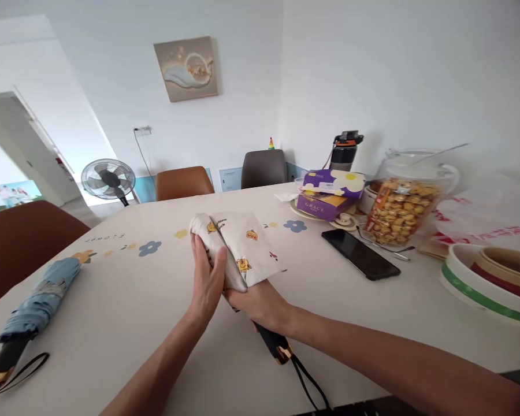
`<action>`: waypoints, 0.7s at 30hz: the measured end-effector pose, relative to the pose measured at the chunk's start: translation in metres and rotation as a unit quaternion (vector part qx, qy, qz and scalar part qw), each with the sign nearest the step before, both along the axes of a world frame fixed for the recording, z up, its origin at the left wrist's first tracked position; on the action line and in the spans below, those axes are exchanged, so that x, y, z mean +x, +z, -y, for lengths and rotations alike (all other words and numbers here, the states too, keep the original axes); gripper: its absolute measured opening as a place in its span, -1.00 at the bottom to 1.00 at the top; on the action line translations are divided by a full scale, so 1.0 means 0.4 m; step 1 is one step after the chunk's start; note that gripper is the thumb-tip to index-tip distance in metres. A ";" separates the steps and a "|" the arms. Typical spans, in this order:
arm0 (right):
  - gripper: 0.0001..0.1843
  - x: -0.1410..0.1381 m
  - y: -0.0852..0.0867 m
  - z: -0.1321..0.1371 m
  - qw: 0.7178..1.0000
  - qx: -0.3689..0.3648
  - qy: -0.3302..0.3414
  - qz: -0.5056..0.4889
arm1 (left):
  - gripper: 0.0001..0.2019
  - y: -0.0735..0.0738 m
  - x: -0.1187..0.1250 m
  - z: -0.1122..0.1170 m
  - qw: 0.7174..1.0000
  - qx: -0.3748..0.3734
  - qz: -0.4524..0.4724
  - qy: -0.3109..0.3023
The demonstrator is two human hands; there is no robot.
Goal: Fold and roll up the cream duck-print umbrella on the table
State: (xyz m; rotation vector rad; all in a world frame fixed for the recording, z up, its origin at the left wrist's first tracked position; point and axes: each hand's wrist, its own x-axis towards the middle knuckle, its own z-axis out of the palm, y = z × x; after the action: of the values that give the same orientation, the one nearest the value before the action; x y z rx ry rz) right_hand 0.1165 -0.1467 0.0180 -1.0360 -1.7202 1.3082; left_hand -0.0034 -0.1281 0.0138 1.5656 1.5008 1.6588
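Observation:
A cream folding umbrella printed with small yellow cartoon figures is between my hands above the table, its loose canopy fabric partly wrapped round. My left hand presses against the left side of the fabric, thumb on the near face, fingers going behind. My right hand grips the umbrella's lower end just above its black handle; most of its fingers are hidden beneath. A black wrist strap hangs from the gold-trimmed handle end. A second, light blue umbrella lies furled to the left of my hands.
On the table, to the right, are a black phone, a purple tissue pack, a jug of snacks, a dark bottle, glasses and tape rolls. Chairs and a fan stand beyond.

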 end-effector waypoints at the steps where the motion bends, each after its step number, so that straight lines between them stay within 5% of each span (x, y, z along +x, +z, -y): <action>1: -0.85 -0.023 0.005 -0.003 1.000 0.028 0.006 0.008 | -0.41 0.014 -0.015 0.000 0.999 0.002 0.040 0.008; 8: -0.83 -0.158 0.016 -0.022 0.978 0.156 0.098 0.094 | -0.60 0.056 -0.185 -0.042 0.936 -0.021 0.344 0.067; 12: -0.89 -0.189 0.006 -0.030 0.971 0.165 0.134 0.108 | -0.68 0.066 -0.259 -0.068 0.888 -0.043 0.458 0.021; 17: -0.94 -0.210 0.001 -0.060 0.976 0.161 0.120 0.088 | -0.67 0.066 -0.243 -0.070 0.886 -0.032 0.461 -0.033; 21: -0.72 -0.230 0.004 -0.082 0.982 0.169 0.044 0.076 | -0.62 0.039 -0.201 -0.073 0.893 -0.084 0.439 -0.051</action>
State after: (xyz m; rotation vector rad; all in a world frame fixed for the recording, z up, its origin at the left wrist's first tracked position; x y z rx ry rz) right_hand 0.0244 -0.1139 0.0196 -0.8875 -2.0391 0.9604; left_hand -0.0839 -0.0987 0.0293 0.6073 0.9987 1.7479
